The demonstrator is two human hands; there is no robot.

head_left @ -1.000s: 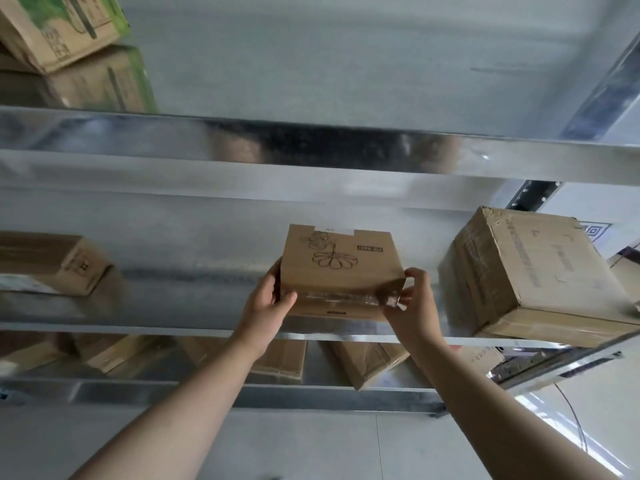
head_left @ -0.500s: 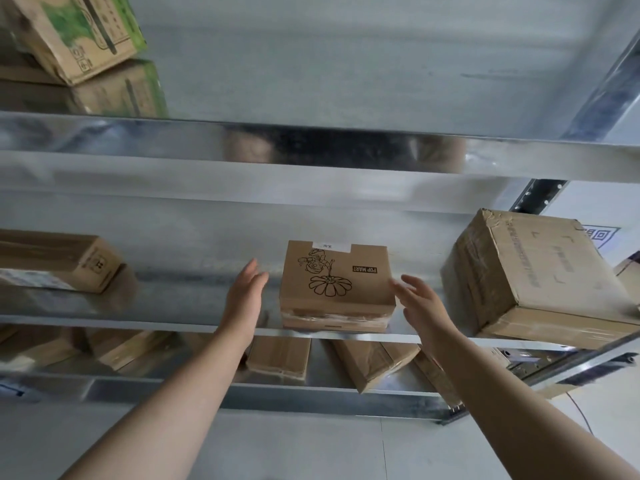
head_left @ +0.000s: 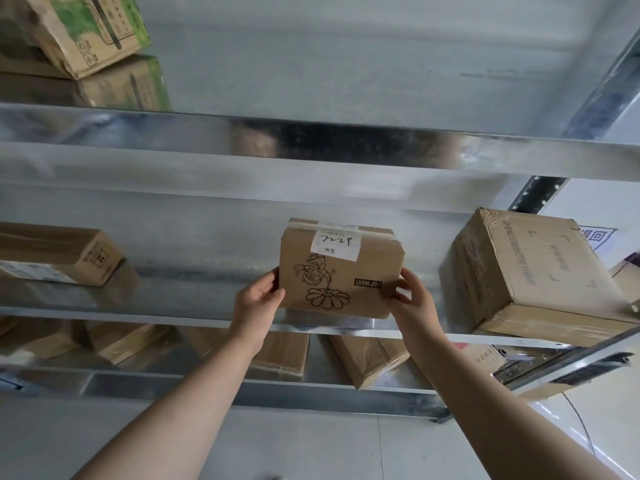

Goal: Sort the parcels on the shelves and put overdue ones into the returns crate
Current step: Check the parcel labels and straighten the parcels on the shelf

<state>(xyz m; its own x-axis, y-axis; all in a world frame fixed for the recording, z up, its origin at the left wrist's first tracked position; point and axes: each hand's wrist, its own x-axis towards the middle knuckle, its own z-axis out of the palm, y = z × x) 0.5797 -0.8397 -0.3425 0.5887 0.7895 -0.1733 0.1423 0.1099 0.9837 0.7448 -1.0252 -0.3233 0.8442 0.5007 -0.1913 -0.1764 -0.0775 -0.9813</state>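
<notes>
Parcel (head_left: pixel 341 271) btwn big box (head_left: pixel 533 271), long box (head_left: pixel 59 252).

The printed box (head_left: pixel 74 29) at ten o'clock runs off the frame's edge; parcels (head_left: pixel 370 358) on the lower shelf sit half hidden behind the shelf lip (head_left: pixel 138 315).

A galvanised metal shelving unit (head_left: pixel 311 150) fills the view, its shiny front edges and decks mirroring soft, diffuse light; a perforated dark upright (head_left: pixel 535 199) shows at the right between two levels, and another upright (head_left: pixel 609 88) slants up at the far right. Behind and to the right stands a pale wall (head_left: pixel 602 202); below, a light tiled floor (head_left: pixel 311 448) runs near, with a thin cable (head_left: pixel 583 427) lying on it at the right.
</notes>
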